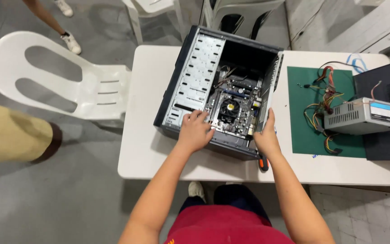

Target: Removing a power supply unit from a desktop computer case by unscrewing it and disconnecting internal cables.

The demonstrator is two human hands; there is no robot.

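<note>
An open black computer case lies on its side on a white table, its motherboard with a round cooler fan facing up. My left hand rests on the near rim of the case beside the motherboard, fingers bent over the metal. Gripping the case's right near edge is my right hand. A screwdriver with an orange and black handle lies on the table just under my right wrist.
A grey power supply with loose coloured cables sits on a green mat to the right, next to a dark panel. White plastic chairs stand left and behind. Another person's legs are at far left.
</note>
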